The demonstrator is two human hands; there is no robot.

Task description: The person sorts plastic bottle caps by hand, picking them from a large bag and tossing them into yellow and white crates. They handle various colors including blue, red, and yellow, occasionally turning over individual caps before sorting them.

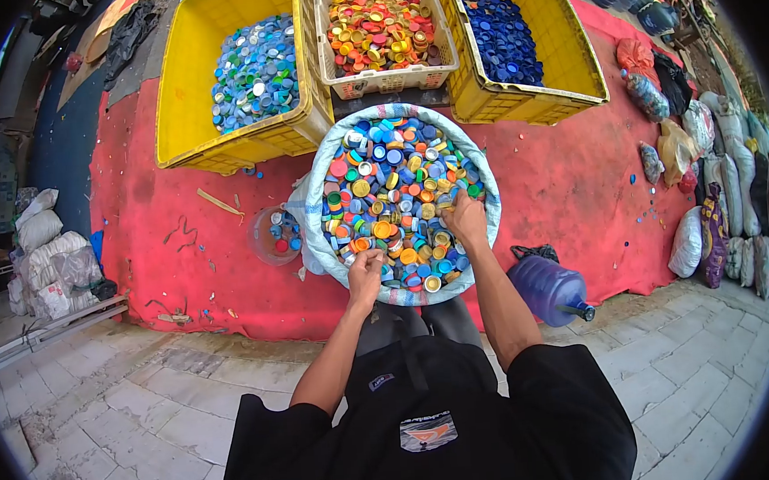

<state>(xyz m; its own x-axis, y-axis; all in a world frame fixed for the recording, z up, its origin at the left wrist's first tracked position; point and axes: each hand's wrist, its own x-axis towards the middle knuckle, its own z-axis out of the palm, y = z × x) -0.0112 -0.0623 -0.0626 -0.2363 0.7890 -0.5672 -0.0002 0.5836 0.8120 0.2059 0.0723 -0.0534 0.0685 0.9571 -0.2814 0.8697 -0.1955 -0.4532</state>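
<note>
A round sack with a rolled pale-blue rim stands in front of me, filled with mixed bottle caps in many colours. My left hand is over the near left part of the heap, its fingers curled closed; whatever is in them is hidden. On the right side, my right hand reaches down into the caps, thumb and fingers closed around a bottle cap that is mostly covered.
Beyond the sack stand a yellow crate of light-blue and green caps, a white basket of red, orange and yellow caps, and another yellow crate of dark-blue caps. A clear tub sits left; a water jug lies right.
</note>
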